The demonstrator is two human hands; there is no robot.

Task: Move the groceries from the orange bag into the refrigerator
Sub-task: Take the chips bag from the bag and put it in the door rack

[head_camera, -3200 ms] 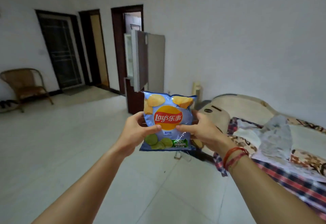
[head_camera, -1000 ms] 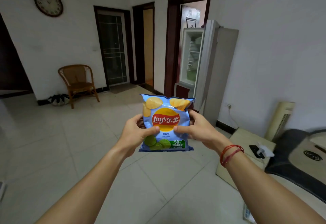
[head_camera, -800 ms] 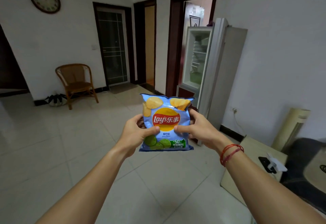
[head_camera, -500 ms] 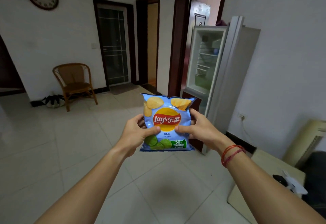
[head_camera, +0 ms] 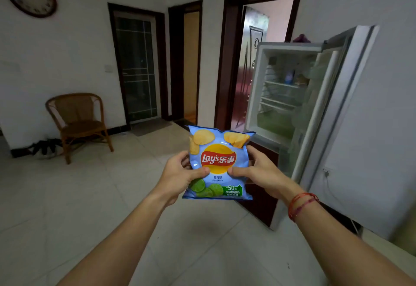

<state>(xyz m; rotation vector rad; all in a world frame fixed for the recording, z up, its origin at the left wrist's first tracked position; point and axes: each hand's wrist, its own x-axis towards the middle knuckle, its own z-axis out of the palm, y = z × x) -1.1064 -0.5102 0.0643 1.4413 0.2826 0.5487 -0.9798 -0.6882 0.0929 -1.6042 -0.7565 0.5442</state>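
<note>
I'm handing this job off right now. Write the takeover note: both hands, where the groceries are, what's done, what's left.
Left hand: gripping the left edge of the chip bag, thumb on front.
Right hand: gripping its right edge the same way.
Chip bag: held upright at chest height, not yet in the refrigerator.
Refrigerator: ahead to the right, upper door open, a few items on the shelves.
Orange bag: out of view.
Left: walk up, shelve the chips, fetch any remaining groceries.
</note>
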